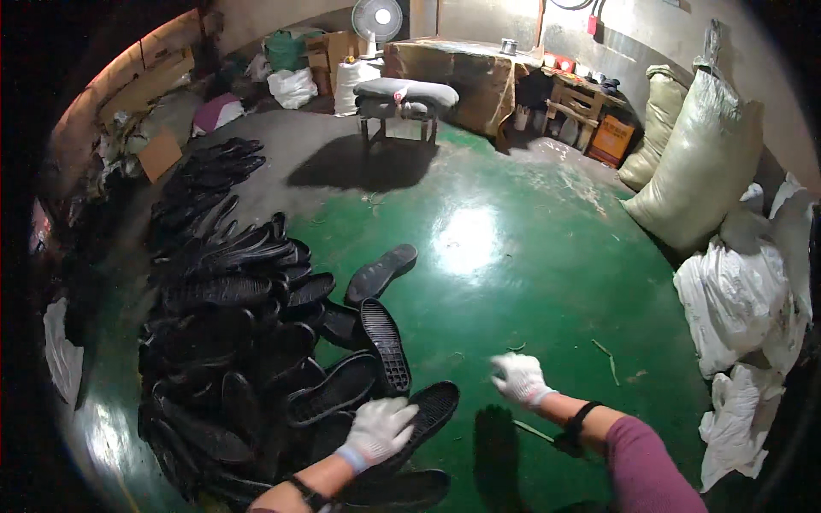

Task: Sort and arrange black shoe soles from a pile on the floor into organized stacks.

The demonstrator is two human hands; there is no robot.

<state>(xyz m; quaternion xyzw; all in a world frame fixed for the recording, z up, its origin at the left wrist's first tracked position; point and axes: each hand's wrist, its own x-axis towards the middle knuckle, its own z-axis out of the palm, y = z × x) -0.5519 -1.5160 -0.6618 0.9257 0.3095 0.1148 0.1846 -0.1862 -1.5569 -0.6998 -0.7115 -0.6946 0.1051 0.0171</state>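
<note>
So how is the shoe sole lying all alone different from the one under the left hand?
The lone sole lies apart on bare green floor, untouched, looking smooth. The sole under the left hand rests on the pile's edge, showing a ridged face. Both are black and shoe-shaped.

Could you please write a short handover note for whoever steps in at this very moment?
Left hand: white glove, resting on a black shoe sole at the near edge of the heap; whether its grip is closed on it cannot be told.
Right hand: white glove, raised above the green floor; nothing visible in it.
Soles: a large pile of black soles lies to the left; one single sole lies apart, further out on the floor.
Filled sacks stand at the right wall.
Done and left: no sorted stack shows; the pile appears unsorted.
</note>
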